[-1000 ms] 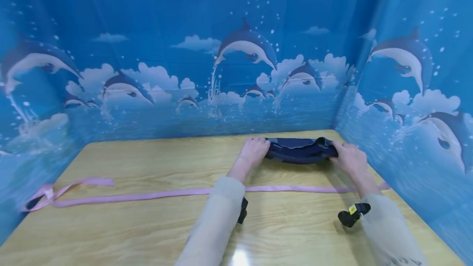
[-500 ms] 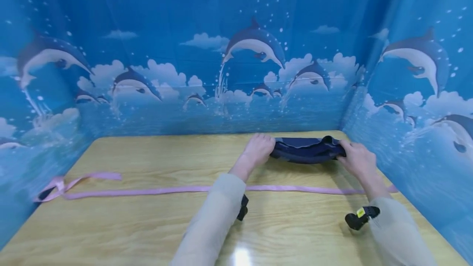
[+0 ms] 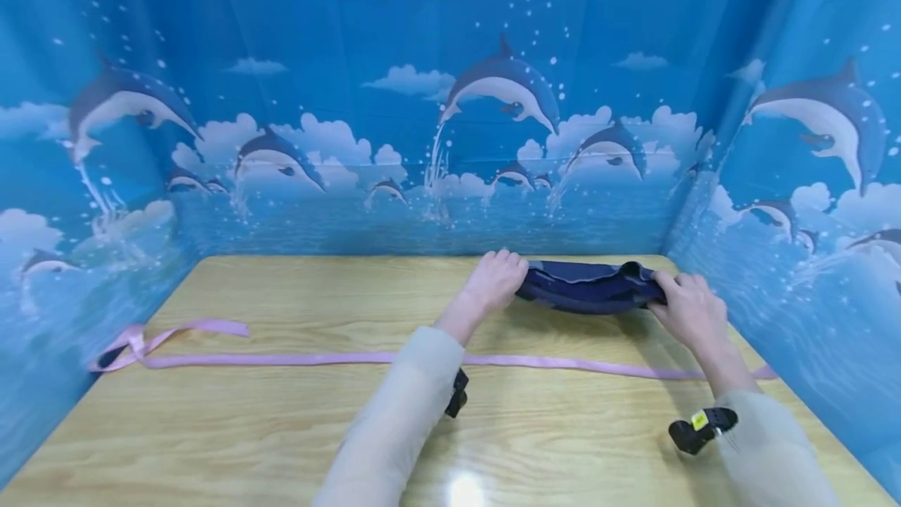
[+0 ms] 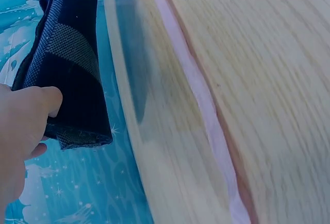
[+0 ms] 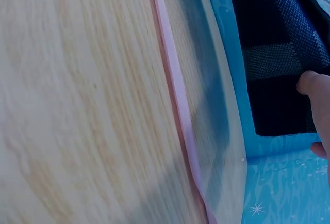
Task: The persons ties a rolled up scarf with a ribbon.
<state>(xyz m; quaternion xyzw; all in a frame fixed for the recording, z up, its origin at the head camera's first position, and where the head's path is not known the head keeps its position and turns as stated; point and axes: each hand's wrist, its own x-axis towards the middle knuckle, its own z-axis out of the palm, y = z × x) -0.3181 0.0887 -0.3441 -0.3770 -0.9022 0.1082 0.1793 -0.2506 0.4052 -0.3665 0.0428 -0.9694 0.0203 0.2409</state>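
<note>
A dark navy folded cloth [image 3: 587,288] with lighter checked bands is held up above the far right of the table, sagging a little in the middle. My left hand [image 3: 490,284] grips its left end; in the left wrist view the thumb lies over the folded cloth [image 4: 72,74]. At the other end my right hand [image 3: 693,311] pinches the cloth, its thumb on top in the right wrist view. Nearer to me, a long pink ribbon [image 3: 303,359] stretches across the table beneath both forearms. Its left end is looped.
The wooden table [image 3: 281,429] is enclosed at the back and sides by a blue dolphin-print curtain [image 3: 338,100]. A small dark object [image 3: 111,356] shows inside the ribbon's loop at the left edge. Black wrist cameras [image 3: 693,430] hang below the sleeves.
The head view has turned slightly left, so the scene sits further right. Both hands keep their hold on the cloth, which stays raised near the back edge.
</note>
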